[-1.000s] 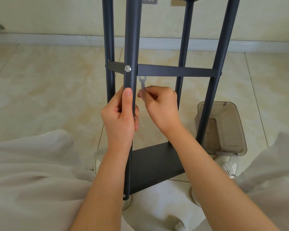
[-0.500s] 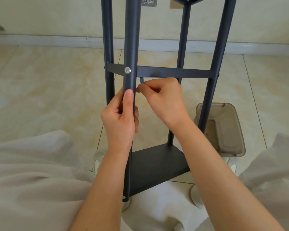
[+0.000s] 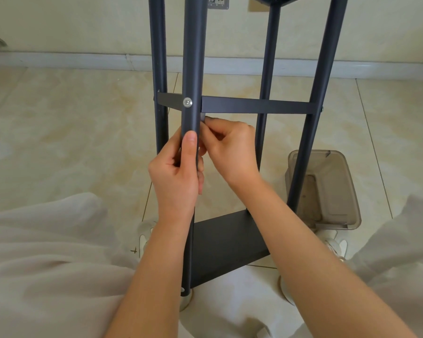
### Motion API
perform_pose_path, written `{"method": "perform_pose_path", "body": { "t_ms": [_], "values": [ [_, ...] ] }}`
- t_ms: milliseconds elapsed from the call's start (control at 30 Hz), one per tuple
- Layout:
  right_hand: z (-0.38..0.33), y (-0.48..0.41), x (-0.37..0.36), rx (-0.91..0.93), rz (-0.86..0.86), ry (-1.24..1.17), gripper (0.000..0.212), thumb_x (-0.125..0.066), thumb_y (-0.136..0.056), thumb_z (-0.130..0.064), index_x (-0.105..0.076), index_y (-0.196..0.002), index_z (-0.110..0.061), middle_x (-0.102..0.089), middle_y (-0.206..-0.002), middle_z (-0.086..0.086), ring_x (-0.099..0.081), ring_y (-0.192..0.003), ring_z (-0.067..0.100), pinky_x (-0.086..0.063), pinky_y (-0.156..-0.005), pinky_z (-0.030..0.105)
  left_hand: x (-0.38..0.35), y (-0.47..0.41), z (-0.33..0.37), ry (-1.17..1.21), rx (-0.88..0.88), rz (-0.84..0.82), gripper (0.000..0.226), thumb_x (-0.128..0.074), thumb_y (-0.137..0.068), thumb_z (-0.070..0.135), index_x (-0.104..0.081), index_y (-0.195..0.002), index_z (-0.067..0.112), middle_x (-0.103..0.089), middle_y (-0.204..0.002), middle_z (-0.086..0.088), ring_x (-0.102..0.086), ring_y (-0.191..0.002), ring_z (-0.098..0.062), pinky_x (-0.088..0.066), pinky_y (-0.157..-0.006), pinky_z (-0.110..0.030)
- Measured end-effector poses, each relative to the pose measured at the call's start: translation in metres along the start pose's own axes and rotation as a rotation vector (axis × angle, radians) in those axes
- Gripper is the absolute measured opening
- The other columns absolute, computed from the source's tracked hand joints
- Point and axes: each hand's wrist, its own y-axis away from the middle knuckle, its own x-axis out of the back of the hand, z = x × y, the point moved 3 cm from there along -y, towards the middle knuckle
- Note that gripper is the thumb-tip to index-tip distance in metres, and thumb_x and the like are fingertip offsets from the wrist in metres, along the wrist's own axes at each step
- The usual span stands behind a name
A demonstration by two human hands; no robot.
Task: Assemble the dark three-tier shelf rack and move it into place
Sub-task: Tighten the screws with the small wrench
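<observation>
Raised since the earlier frame, my right hand [image 3: 230,147] pinches a small wrench [image 3: 203,117] behind the rack's front post [image 3: 192,69], under the middle shelf [image 3: 254,106]; my left hand [image 3: 175,176] wraps that post. Step: tightening the screw [image 3: 187,102]; next, seat the wrench.

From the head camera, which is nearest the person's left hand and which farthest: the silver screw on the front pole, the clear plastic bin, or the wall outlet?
Measured from the left hand, which grips the front pole:
1. Silver screw, just above the hand on the same pole.
2. Clear plastic bin, on the floor to the right, beyond the rack.
3. Wall outlet, at the top, on the far wall.
</observation>
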Motion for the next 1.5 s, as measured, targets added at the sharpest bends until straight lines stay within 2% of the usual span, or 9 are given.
{"method": "perform_pose_path", "body": {
  "t_ms": [267, 400, 533, 667, 767, 833, 1100, 1333, 1500],
  "values": [
    [0.006, -0.003, -0.014, 0.213, 0.196, 0.092, 0.023, -0.065, -0.09, 0.001, -0.069, -0.067, 0.001, -0.058, -0.055, -0.003, -0.056, -0.052, -0.001, -0.036, -0.055, 0.001, 0.0, 0.001, -0.001, 0.004, 0.025, 0.005, 0.037, -0.049, -0.106, 0.029, -0.065, -0.098, -0.003, -0.049, -0.052, 0.004, -0.045, -0.038, -0.016, -0.037, -0.038, -0.019],
    [0.01, -0.007, -0.017, 0.26, 0.213, 0.127, 0.02, -0.064, -0.09, 0.001, -0.07, -0.071, 0.001, -0.065, -0.059, 0.007, -0.062, -0.051, 0.016, -0.042, -0.056, 0.004, 0.0, 0.0, 0.0, -0.006, 0.025, 0.0, 0.029, -0.049, -0.106, 0.028, -0.065, -0.093, 0.007, -0.049, -0.053, -0.001, -0.045, -0.037, -0.018, -0.037, -0.038, -0.018],
    [0.013, -0.005, -0.016, 0.162, 0.107, 0.11, 0.019, -0.063, -0.094, -0.005, -0.074, -0.08, 0.0, -0.066, -0.063, 0.003, -0.062, -0.054, 0.01, -0.047, -0.058, 0.007, 0.001, -0.001, -0.002, -0.008, 0.017, -0.005, 0.036, -0.049, -0.106, 0.029, -0.065, -0.096, -0.001, -0.05, -0.054, 0.0, -0.046, -0.038, -0.018, -0.037, -0.039, -0.018],
    [0.018, 0.0, -0.01, -0.034, -0.029, 0.042, 0.031, -0.06, -0.097, -0.01, -0.069, -0.068, -0.004, -0.06, -0.057, -0.003, -0.054, -0.049, 0.004, -0.044, -0.058, 0.014, 0.001, -0.001, -0.003, 0.004, 0.009, -0.003, 0.041, -0.05, -0.105, 0.03, -0.064, -0.102, -0.009, -0.049, -0.055, -0.006, -0.044, -0.037, -0.02, -0.037, -0.038, -0.019],
    [0.016, 0.005, -0.004, -0.136, -0.07, 0.051, 0.048, -0.061, -0.094, -0.011, -0.046, -0.049, -0.015, -0.039, -0.046, -0.004, -0.035, -0.048, 0.012, -0.032, -0.052, 0.02, 0.001, -0.001, -0.002, 0.024, 0.01, -0.02, 0.034, -0.053, -0.104, 0.032, -0.067, -0.101, 0.001, -0.046, -0.054, -0.008, -0.042, -0.036, -0.022, -0.037, -0.038, -0.021],
    [0.014, 0.008, 0.002, -0.181, -0.053, 0.032, 0.046, -0.061, -0.093, -0.012, -0.047, -0.048, -0.011, -0.035, -0.044, -0.002, -0.032, -0.048, 0.011, -0.031, -0.052, 0.02, 0.001, -0.001, -0.001, 0.038, 0.012, -0.022, 0.032, -0.054, -0.103, 0.033, -0.068, -0.101, 0.005, -0.045, -0.053, -0.009, -0.041, -0.036, -0.023, -0.037, -0.037, -0.022],
    [-0.004, 0.011, 0.015, -0.132, -0.057, 0.042, 0.031, -0.062, -0.092, -0.012, -0.065, -0.064, 0.001, -0.048, -0.047, -0.001, -0.043, -0.05, 0.014, -0.034, -0.052, 0.013, 0.0, 0.0, 0.0, 0.039, -0.004, -0.025, 0.034, -0.054, -0.104, 0.031, -0.069, -0.116, 0.003, -0.046, -0.054, -0.009, -0.042, -0.036, -0.018, -0.038, -0.036, -0.022],
    [-0.012, 0.003, 0.014, -0.128, -0.078, 0.095, 0.049, -0.061, -0.094, -0.011, -0.046, -0.048, -0.02, -0.037, -0.041, -0.009, -0.04, -0.047, 0.01, -0.033, -0.053, 0.012, 0.001, 0.001, 0.001, 0.014, -0.008, -0.023, 0.036, -0.055, -0.102, 0.032, -0.068, -0.121, 0.005, -0.049, -0.055, -0.008, -0.045, -0.037, -0.017, -0.04, -0.038, -0.022],
    [-0.016, 0.0, 0.015, -0.059, -0.09, 0.144, 0.037, -0.059, -0.096, -0.014, -0.065, -0.065, 0.003, -0.061, -0.058, 0.015, -0.054, -0.059, 0.029, -0.046, -0.066, 0.034, 0.001, 0.001, 0.0, 0.022, 0.002, -0.012, 0.035, -0.056, -0.102, 0.03, -0.067, -0.125, 0.007, -0.047, -0.053, -0.006, -0.043, -0.037, -0.017, -0.039, -0.038, -0.021]
  ]
}}
